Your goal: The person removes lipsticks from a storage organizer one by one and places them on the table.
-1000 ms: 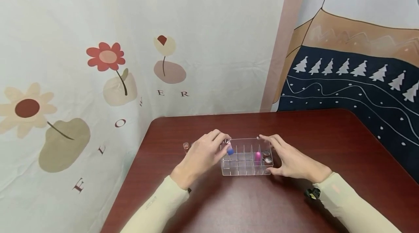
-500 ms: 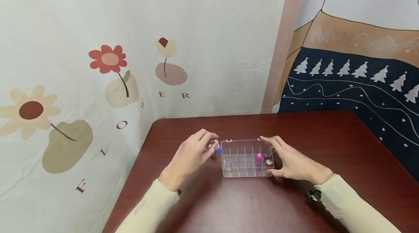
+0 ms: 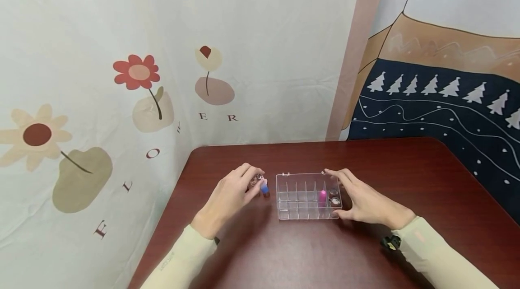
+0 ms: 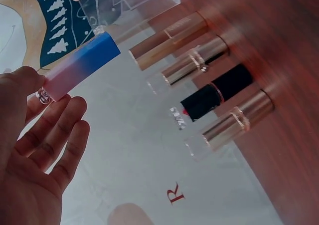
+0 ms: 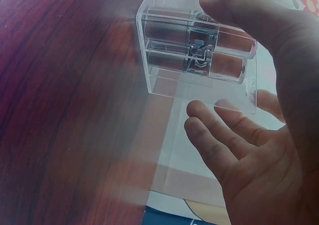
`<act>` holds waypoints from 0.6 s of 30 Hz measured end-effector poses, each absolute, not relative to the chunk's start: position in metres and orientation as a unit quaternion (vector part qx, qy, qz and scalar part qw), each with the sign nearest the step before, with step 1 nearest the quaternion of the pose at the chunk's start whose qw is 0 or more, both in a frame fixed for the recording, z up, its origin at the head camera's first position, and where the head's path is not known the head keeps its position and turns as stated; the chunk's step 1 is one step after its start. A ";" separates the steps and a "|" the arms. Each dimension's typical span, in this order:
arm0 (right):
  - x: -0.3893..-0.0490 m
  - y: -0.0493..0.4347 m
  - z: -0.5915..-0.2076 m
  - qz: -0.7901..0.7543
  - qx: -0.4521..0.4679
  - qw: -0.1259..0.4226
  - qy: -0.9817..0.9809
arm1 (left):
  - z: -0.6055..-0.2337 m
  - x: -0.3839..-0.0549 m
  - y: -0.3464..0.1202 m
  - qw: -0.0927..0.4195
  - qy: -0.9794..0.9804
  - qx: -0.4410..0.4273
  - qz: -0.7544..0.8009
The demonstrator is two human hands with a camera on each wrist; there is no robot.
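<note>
My left hand [image 3: 227, 196] pinches a square lipstick tube [image 4: 82, 65], pink fading to blue, between thumb and fingers. It holds the tube just left of a clear divided lipstick organizer [image 3: 296, 214]. Gripping the organizer's right end is my right hand [image 3: 367, 201], thumb at the near corner and index finger at the far corner. Inside the organizer, a bright pink lipstick [image 3: 322, 198] stands near the right. Two clear-capped tubes [image 5: 172, 28] fill the end column beside my right hand. The other compartments show no tubes.
Left of the organizer, a row of lipsticks stands on the table: a brown-gold tube [image 4: 167, 41], a gold one with a clear cap [image 4: 194, 65], a black one [image 4: 219, 90] and a rose-gold one [image 4: 239, 125]. My left hand mostly hides them from the head view.
My left hand has moved left with the pink-blue lipstick, from over the organizer's left end to beside it. My right hand stays on the organizer.
</note>
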State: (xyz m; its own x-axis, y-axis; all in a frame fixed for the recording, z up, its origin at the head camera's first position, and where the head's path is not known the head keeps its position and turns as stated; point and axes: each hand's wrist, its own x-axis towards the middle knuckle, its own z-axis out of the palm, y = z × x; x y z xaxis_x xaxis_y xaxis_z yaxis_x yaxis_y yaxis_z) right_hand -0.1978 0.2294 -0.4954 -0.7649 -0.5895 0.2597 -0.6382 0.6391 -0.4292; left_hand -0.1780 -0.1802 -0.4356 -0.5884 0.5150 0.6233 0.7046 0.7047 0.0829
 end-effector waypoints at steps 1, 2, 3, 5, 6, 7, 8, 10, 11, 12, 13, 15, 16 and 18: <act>-0.198 0.229 -0.495 0.255 0.340 0.048 -0.904 | -0.437 -0.178 -0.181 0.288 -0.877 -0.348 -0.162; -0.197 0.229 -0.495 0.255 0.340 0.048 -0.904 | -0.438 -0.178 -0.182 0.286 -0.878 -0.348 -0.161; -0.197 0.229 -0.495 0.255 0.340 0.050 -0.904 | -0.440 -0.178 -0.182 0.284 -0.879 -0.348 -0.160; -0.197 0.230 -0.496 0.255 0.339 0.052 -0.904 | -0.443 -0.179 -0.183 0.282 -0.878 -0.352 -0.161; -0.197 0.230 -0.496 0.256 0.339 0.052 -0.904 | -0.445 -0.180 -0.183 0.283 -0.876 -0.355 -0.161; -0.197 0.230 -0.496 0.257 0.340 0.053 -0.903 | -0.447 -0.180 -0.183 0.281 -0.876 -0.357 -0.161; -0.197 0.230 -0.496 0.256 0.338 0.051 -0.904 | -0.448 -0.181 -0.183 0.278 -0.876 -0.359 -0.161; -0.197 0.230 -0.496 0.255 0.335 0.048 -0.906 | -0.451 -0.181 -0.183 0.270 -0.877 -0.362 -0.163; -0.197 0.230 -0.496 0.254 0.334 0.046 -0.907 | -0.453 -0.181 -0.183 0.262 -0.880 -0.362 -0.162; -0.196 0.230 -0.496 0.252 0.333 0.045 -0.908 | -0.454 -0.181 -0.183 0.255 -0.882 -0.361 -0.163; -0.196 0.229 -0.496 0.251 0.332 0.044 -0.908 | -0.455 -0.181 -0.183 0.246 -0.885 -0.360 -0.162; -0.197 0.229 -0.496 0.252 0.332 0.043 -0.908 | -0.457 -0.182 -0.184 0.234 -0.889 -0.360 -0.161; -0.197 0.229 -0.496 0.252 0.334 0.044 -0.907 | -0.458 -0.182 -0.184 0.230 -0.890 -0.360 -0.159; -0.197 0.229 -0.495 0.251 0.336 0.049 -0.906 | -0.461 -0.183 -0.184 0.229 -0.891 -0.361 -0.152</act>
